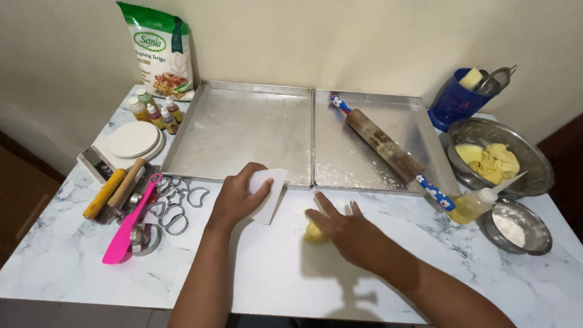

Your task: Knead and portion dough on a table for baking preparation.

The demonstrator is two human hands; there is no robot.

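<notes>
While the left hand [238, 197] grips a white scraper [269, 193] at ten o'clock of the yellow dough [315, 232], ready to lift, the right hand [341, 226] presses open-fingered on it, pinning it to the marble table [279, 273].

Counter [79, 255]: glossy white marble-look surface with grey veins. Baking trays [237, 130]: dull, flour-dusted sheet metal. Rolling pin [384, 144]: rough worn wood, glossy painted handles. Scraper [271, 193]: smooth matt white plastic. Dough [315, 233]: soft, matt yellow. Spatula [130, 222]: glossy pink plastic.
</notes>
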